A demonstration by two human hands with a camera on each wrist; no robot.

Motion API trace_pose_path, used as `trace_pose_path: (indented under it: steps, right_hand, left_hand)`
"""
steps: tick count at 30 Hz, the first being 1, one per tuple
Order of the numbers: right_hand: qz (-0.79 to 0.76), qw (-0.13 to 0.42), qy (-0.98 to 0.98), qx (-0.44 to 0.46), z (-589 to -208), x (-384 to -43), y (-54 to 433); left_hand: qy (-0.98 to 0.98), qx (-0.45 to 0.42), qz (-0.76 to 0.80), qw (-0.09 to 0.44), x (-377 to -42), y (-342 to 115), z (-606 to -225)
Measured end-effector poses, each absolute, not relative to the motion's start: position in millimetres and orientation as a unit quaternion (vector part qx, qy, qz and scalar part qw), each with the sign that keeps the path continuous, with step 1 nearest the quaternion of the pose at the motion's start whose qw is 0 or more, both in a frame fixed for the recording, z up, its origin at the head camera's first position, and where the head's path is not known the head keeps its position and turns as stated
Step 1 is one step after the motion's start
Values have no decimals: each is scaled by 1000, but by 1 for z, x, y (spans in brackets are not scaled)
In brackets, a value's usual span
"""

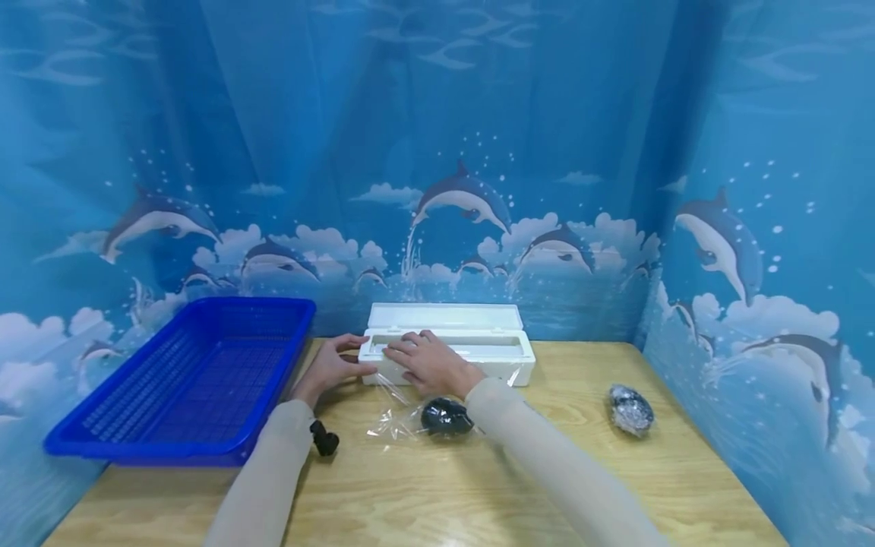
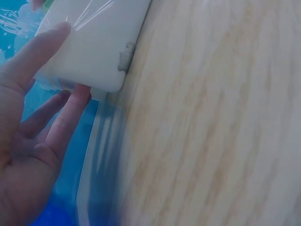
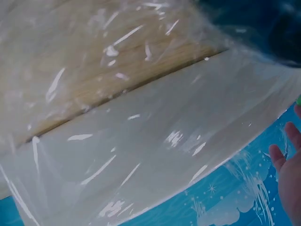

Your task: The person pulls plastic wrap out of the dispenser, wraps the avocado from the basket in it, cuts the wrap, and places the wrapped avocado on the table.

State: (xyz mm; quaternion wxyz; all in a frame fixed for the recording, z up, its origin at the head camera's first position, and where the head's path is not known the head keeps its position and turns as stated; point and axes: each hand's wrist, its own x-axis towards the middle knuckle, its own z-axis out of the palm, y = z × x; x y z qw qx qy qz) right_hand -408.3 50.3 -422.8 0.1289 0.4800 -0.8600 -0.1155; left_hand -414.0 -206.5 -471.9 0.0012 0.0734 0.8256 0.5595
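A long white box [image 1: 447, 368] with its lid [image 1: 444, 315] raised lies on the table, probably a cling film dispenser. My left hand [image 1: 335, 366] grips its left end; in the left wrist view the thumb [image 2: 44, 52] lies on the box's face [image 2: 94, 42] and fingers bend at the end. My right hand [image 1: 431, 361] rests over the box's front edge and opening, fingers extended leftward. Clear film [image 1: 396, 425] hangs down the front, and spreads over the box in the right wrist view. Below the right wrist, a shiny dark rounded object [image 1: 446, 416] sits at the film.
To the left stands a blue plastic basket [image 1: 273, 380]. A dark oval object wrapped in clear film [image 1: 631, 410] lies at the right on the wooden table [image 1: 567, 448]. Curtains printed with dolphins [image 1: 581, 152] enclose the back and sides.
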Motion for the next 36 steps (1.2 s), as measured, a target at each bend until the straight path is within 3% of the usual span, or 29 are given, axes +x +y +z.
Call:
trace_pose_path:
  steps: [17,36]
  right_hand:
    - [-148,164,-871,439,-428,-404,37]
    - [-104,161,-872,450,-428,-397,48]
  left_hand:
    - [817,79,571,-5,-415,-206,-473]
    - [833,67,549,-10,-412,-205,-474]
